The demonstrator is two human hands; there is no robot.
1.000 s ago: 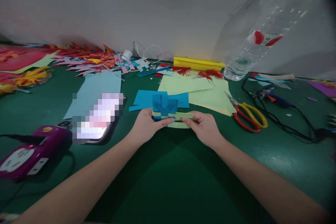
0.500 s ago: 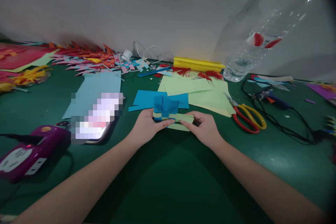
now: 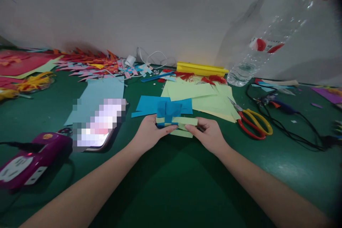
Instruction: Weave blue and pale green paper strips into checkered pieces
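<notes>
Blue and pale green paper strips cross over and under each other in a small woven piece above the green table. My left hand is closed on its left side, thumb along the lower edge. From the right, my right hand pinches the loose ends of the green strips between thumb and fingers. Just behind the piece lie blue paper pieces on the table. Farther back is a stack of pale green paper sheets. Some fingertips are hidden behind the strips.
Scissors with red and yellow handles lie right of my hands. A plastic bottle leans against the wall. On the left are a phone, a purple power strip and a light blue sheet. A glue gun lies at the right.
The view has tilted slightly, so the table sits a little lower. The green strips now lie straighter across the woven piece; both hands keep their hold.
</notes>
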